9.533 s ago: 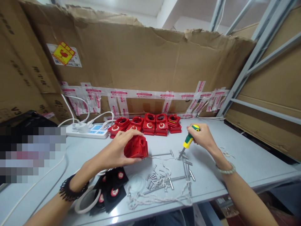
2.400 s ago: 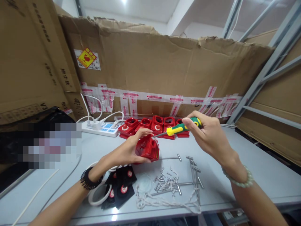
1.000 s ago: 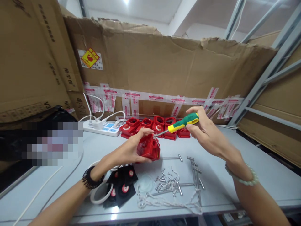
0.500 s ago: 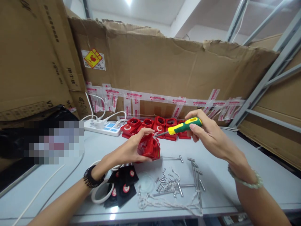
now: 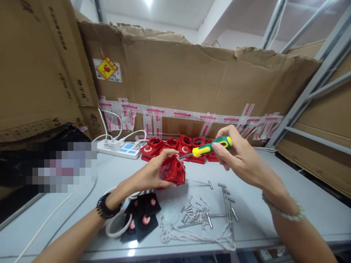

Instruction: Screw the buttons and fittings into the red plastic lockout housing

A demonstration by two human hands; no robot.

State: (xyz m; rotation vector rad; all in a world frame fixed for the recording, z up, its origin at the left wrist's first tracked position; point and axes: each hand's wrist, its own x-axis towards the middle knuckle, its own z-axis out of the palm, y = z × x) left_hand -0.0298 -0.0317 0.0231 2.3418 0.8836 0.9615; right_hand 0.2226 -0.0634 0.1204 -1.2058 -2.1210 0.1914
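My left hand (image 5: pixel 156 170) is wrapped round a red plastic housing (image 5: pixel 175 173), its open side tilted toward me, just above the table. In my right hand (image 5: pixel 233 148) is a screwdriver (image 5: pixel 211 146) with a green and yellow handle. The shaft points down and left, and its tip meets the upper edge of the housing, where a thin white cord hangs. Whether a screw sits under the tip is too small to tell. Below the hands lie loose screws (image 5: pixel 189 212), metal T-bars (image 5: pixel 227 201) and a tangle of white cord (image 5: pixel 192 235).
Several red housings (image 5: pixel 185 144) stand in a row at the back. A white power strip (image 5: pixel 120 149) with plugs is left of them. Black packets (image 5: pixel 146 219), a white ring (image 5: pixel 117 226) and a clear disc (image 5: pixel 169 212) lie near the front. Cardboard (image 5: pixel 186 76) walls the rear.
The screwdriver handle has turned in my right hand, and the fingers have shifted on it. My left hand still holds the housing in nearly the same place.
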